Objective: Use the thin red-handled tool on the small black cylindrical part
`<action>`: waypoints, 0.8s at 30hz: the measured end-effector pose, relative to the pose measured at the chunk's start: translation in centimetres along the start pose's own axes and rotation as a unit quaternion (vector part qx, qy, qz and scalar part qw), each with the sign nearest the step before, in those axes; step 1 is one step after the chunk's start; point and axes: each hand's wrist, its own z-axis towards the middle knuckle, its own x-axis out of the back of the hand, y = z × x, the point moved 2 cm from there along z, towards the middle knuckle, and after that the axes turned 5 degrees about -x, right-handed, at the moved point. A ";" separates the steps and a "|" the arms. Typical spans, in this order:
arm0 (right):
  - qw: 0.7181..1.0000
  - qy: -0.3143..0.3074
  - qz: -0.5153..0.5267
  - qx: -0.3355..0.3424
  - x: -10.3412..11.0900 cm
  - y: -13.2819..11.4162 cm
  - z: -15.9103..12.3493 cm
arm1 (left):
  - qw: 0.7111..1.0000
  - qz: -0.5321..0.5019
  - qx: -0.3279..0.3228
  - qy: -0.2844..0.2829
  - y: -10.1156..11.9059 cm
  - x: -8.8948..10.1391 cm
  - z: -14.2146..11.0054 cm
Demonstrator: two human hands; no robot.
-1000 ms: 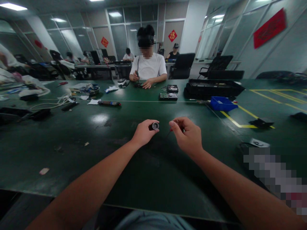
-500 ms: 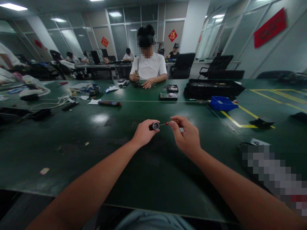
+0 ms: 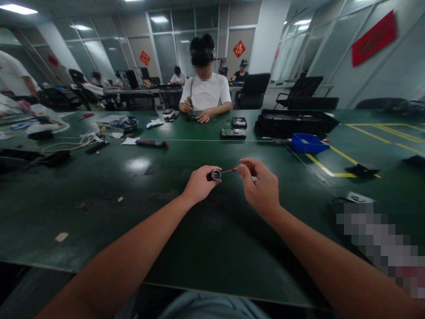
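Over the middle of the green table [image 3: 159, 221], my left hand [image 3: 199, 184] is closed around a dark round part [image 3: 216, 175]. Its silvery ring-shaped open end faces me; I cannot make out what kind of part it is. My right hand [image 3: 262, 184] grips the handle of a screwdriver [image 3: 230, 170] between thumb and fingers. The thin metal shaft points left, with its tip at the rim of the round part. Whether the tip touches it I cannot tell. Fingers hide most of the screwdriver's handle.
Across the table a person in a white shirt [image 3: 212, 91] works with a tool. Two hard drives [image 3: 233, 133] lie nearby. At the right are a black case [image 3: 295, 124] and a blue bin [image 3: 308, 143]. A grey-brown cylindrical tool [image 3: 152, 143] and cables [image 3: 78, 142] lie left.
My right hand has shifted slightly right and up with the screwdriver, showing a little more of the gap to the round part. My left hand stays almost in place.
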 end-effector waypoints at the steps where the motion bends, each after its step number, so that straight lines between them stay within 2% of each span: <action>1: 1.000 -0.003 0.001 -0.004 0.0 0.0 0.0 | 1.000 0.002 0.002 -0.002 0.0 0.0 0.0; 6: 1.000 -0.023 -0.021 -0.001 0.1 -0.3 0.0 | 1.000 0.004 0.006 -0.004 0.0 0.1 0.0; 14: 0.995 -0.010 -0.091 0.035 0.0 -0.2 -0.3 | 1.000 -0.001 -0.009 -0.016 0.2 0.2 0.0; 21: 0.996 -0.025 -0.071 0.039 0.0 -0.3 -0.4 | 1.000 0.004 -0.004 -0.011 0.1 0.2 0.0; 24: 0.995 -0.054 -0.050 0.069 -0.1 -0.4 -0.3 | 1.000 0.002 -0.008 -0.006 0.0 0.2 -0.1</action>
